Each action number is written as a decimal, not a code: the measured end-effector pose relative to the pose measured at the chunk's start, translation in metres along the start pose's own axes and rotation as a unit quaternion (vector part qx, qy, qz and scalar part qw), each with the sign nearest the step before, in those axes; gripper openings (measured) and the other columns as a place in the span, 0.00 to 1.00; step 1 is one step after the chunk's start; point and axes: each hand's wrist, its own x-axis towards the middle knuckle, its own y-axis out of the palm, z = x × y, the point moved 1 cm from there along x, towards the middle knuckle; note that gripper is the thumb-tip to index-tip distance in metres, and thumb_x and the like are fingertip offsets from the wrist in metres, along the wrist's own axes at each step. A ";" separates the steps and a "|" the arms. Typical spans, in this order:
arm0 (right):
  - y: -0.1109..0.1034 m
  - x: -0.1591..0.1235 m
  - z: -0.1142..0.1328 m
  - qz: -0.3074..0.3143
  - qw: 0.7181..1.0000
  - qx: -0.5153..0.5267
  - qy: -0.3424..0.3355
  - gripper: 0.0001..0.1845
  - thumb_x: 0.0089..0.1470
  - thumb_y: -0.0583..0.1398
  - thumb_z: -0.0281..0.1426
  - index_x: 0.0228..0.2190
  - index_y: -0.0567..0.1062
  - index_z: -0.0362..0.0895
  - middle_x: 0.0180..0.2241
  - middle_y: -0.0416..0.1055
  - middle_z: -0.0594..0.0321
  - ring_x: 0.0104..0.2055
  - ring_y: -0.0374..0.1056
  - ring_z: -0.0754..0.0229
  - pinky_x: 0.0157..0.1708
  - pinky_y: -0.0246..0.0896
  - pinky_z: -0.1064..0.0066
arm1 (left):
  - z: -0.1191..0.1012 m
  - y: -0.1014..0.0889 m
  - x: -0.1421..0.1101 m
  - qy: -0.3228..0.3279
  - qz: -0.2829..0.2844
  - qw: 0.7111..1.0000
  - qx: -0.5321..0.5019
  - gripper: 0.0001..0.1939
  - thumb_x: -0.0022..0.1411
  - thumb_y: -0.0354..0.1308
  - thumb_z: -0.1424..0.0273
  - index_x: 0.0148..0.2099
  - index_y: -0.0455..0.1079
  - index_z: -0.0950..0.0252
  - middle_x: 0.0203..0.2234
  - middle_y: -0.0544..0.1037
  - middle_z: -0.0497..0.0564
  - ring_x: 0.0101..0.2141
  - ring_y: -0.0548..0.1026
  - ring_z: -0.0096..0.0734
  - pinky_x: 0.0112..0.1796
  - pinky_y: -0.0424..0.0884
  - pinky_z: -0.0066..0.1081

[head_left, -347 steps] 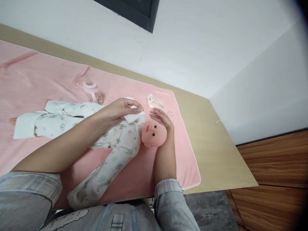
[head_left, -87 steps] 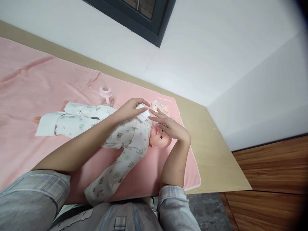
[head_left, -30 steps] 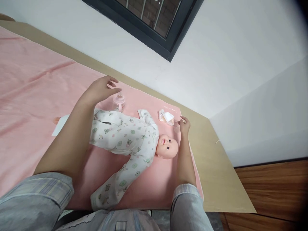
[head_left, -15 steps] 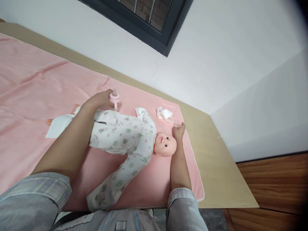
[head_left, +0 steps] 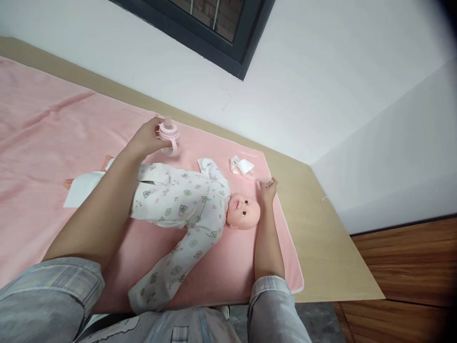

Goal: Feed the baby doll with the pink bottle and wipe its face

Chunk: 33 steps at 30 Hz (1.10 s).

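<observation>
Baby bottle (head_left: 170, 135) rides higher now, left hand (head_left: 147, 137) curled round it, right hand (head_left: 268, 192) pinching clear cap (head_left: 269, 181) at doll head's (head_left: 246, 212) one o'clock; keep upright, teat (head_left: 167, 121) untouched.

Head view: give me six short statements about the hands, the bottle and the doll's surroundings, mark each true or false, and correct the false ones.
1. The left hand holds the bottle. True.
2. The right hand holds a small clear object. True.
3. The bottle is upside down. False: its nipple points up.
4. The doll and the packet lie on the pink blanket. True.
5. The doll's face is hidden against the blanket. False: its eyes and mouth show.
6. The two hands touch each other. False: they are clearly apart.
</observation>
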 end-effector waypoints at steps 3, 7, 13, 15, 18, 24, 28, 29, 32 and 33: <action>-0.008 -0.001 0.026 -0.002 0.998 0.070 -0.008 0.40 0.46 0.63 0.41 0.58 0.59 0.40 0.55 0.66 0.48 0.51 0.68 0.57 0.52 0.64 0.65 | -0.028 0.010 -0.010 0.028 0.024 0.990 -0.135 0.37 0.48 0.70 0.71 0.58 0.62 0.72 0.48 0.72 0.52 0.47 0.70 0.35 0.47 0.66 0.30; -0.018 -0.012 0.081 0.041 0.983 0.165 -0.077 0.38 0.47 0.63 0.43 0.57 0.60 0.42 0.55 0.65 0.51 0.51 0.68 0.58 0.53 0.65 0.63 | -0.063 0.031 -0.028 0.056 0.077 0.976 -0.194 0.39 0.49 0.67 0.73 0.62 0.57 0.70 0.45 0.74 0.52 0.45 0.72 0.34 0.49 0.67 0.33; -0.031 -0.068 0.170 0.141 0.940 0.228 -0.210 0.38 0.51 0.63 0.46 0.59 0.59 0.48 0.55 0.65 0.53 0.57 0.65 0.56 0.59 0.61 0.58 | -0.104 0.058 -0.066 0.127 0.144 0.981 -0.041 0.36 0.50 0.62 0.68 0.62 0.59 0.62 0.43 0.74 0.51 0.46 0.73 0.42 0.44 0.68 0.33; -0.031 -0.089 0.188 0.161 0.931 0.226 -0.237 0.39 0.52 0.62 0.48 0.60 0.56 0.51 0.57 0.63 0.54 0.59 0.63 0.54 0.60 0.60 0.55 | -0.113 0.063 -0.079 0.142 0.161 0.977 0.005 0.36 0.51 0.61 0.67 0.63 0.58 0.61 0.46 0.74 0.52 0.48 0.73 0.42 0.44 0.68 0.32; -0.029 -0.109 0.200 0.210 0.917 0.216 -0.260 0.41 0.53 0.61 0.50 0.62 0.53 0.53 0.60 0.60 0.54 0.61 0.61 0.53 0.60 0.60 0.54 | -0.122 0.069 -0.091 0.164 0.168 0.971 0.042 0.36 0.52 0.60 0.67 0.63 0.57 0.61 0.48 0.74 0.52 0.48 0.73 0.42 0.43 0.68 0.32; -0.024 -0.124 0.203 0.300 0.898 0.177 -0.268 0.36 0.55 0.61 0.47 0.62 0.56 0.56 0.64 0.55 0.59 0.64 0.57 0.54 0.61 0.60 0.55 | -0.127 0.072 -0.097 0.176 0.154 0.970 0.072 0.34 0.54 0.60 0.65 0.63 0.57 0.63 0.47 0.74 0.53 0.48 0.73 0.43 0.45 0.69 0.34; -0.021 -0.132 0.205 0.335 0.892 0.173 -0.249 0.46 0.52 0.64 0.47 0.65 0.47 0.60 0.67 0.47 0.60 0.64 0.57 0.53 0.58 0.66 0.55 | -0.126 0.072 -0.099 0.189 0.123 0.970 0.090 0.37 0.55 0.61 0.62 0.64 0.56 0.64 0.49 0.74 0.55 0.49 0.73 0.47 0.46 0.68 0.37; -0.021 -0.134 0.206 0.336 0.892 0.173 -0.246 0.48 0.51 0.64 0.47 0.65 0.45 0.60 0.68 0.44 0.60 0.64 0.57 0.53 0.57 0.67 0.56 | -0.126 0.073 -0.099 0.196 0.116 0.969 0.098 0.37 0.55 0.60 0.61 0.64 0.56 0.64 0.50 0.73 0.56 0.50 0.73 0.48 0.47 0.68 0.38; -0.019 -0.138 0.207 0.324 0.898 0.170 -0.244 0.48 0.52 0.63 0.47 0.65 0.44 0.61 0.68 0.42 0.60 0.63 0.58 0.54 0.55 0.69 0.57 | -0.125 0.075 -0.102 0.217 0.095 0.963 0.129 0.36 0.58 0.59 0.61 0.65 0.55 0.65 0.53 0.72 0.57 0.51 0.72 0.49 0.51 0.65 0.42; -0.019 -0.139 0.207 0.319 0.901 0.167 -0.243 0.47 0.52 0.63 0.47 0.65 0.44 0.61 0.68 0.42 0.60 0.63 0.58 0.54 0.55 0.69 0.57 | -0.125 0.076 -0.102 0.223 0.090 0.960 0.141 0.36 0.58 0.59 0.61 0.65 0.55 0.66 0.54 0.72 0.57 0.51 0.72 0.49 0.52 0.64 0.42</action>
